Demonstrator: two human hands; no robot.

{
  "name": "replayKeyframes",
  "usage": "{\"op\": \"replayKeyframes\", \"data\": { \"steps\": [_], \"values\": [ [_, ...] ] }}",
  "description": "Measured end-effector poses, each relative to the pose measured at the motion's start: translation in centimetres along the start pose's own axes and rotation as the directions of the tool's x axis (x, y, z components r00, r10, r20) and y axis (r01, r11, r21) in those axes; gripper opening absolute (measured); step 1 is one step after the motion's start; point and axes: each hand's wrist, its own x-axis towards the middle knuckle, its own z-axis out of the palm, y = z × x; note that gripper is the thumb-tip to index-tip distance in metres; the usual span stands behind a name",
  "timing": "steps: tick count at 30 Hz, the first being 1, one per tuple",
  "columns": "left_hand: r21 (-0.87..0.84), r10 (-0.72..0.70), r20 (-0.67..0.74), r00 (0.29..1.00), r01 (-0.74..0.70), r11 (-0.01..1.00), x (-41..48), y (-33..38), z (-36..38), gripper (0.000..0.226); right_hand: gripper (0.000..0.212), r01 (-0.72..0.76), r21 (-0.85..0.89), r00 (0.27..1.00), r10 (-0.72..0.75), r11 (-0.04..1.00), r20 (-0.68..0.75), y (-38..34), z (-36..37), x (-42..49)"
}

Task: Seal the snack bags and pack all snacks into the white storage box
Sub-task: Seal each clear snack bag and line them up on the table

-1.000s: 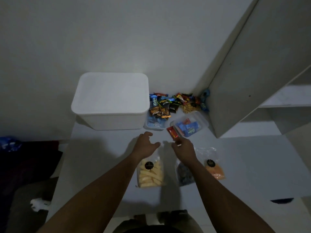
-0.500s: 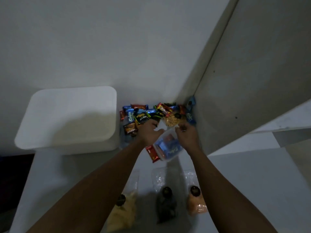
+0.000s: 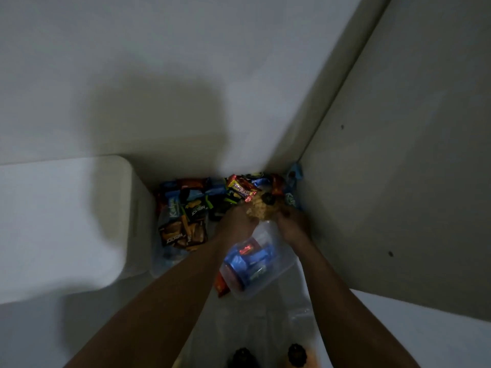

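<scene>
Both hands are reaching to the far corner of the table (image 3: 398, 328), where the wall meets a tall grey panel, and are closing on a clear bag of pale round snacks (image 3: 261, 209) that sits at the near edge of a heap of small wrapped snacks (image 3: 191, 208). The left hand (image 3: 235, 224) is taking the bag's left side and the right hand (image 3: 292, 224) its right side, each grip curling narrow around the bag, though the blur is hiding how firmly the fingers are pinching. Under the forearms a clear plastic tub (image 3: 260, 264) of blue and red packets is lying tilted, with a red packet (image 3: 221, 285) at its near edge. The white storage box (image 3: 66, 221) is standing to the left with its lid on. To do this step well, the person probably needs to lift the bag straight up and clear of the loose wrappers, keeping its mouth uppermost so nothing spills, and to raise the wrists so the forearms are not knocking the tub. Pulling the bag to open table before pressing its seal looks wise. Two more bags with dark round labels (image 3: 296, 353) are waiting at the near edge.
</scene>
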Motion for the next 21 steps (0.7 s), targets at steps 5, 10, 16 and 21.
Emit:
{"op": "replayKeyframes", "data": {
  "steps": [5, 10, 16, 21],
  "values": [
    [0.161, 0.013, -0.074, 0.997, -0.001, 0.987, -0.2, 0.6, -0.6, 0.036, 0.032, 0.025, 0.143, 0.978, 0.006, 0.989, -0.210, -1.2, 1.6, 1.7],
    [0.152, 0.031, -0.088, 0.996, -0.017, 0.988, -0.4, 0.5, -0.7, 0.028, 0.050, -0.035, 0.565, 0.907, 0.264, 0.824, -0.329, -2.1, 2.7, 2.4],
    [0.120, -0.002, -0.118, 0.993, 0.016, 0.993, -0.5, 0.3, -0.7, 0.021, 0.029, -0.065, 0.581, 0.856, 0.345, 0.811, -0.386, -1.2, 3.9, 3.8],
    [0.136, 0.015, -0.128, 0.992, 0.002, 0.991, -0.7, 0.4, -1.1, 0.026, 0.042, -0.046, 0.554, 0.853, 0.322, 0.831, -0.412, -2.5, 2.8, 2.5]
  ]
}}
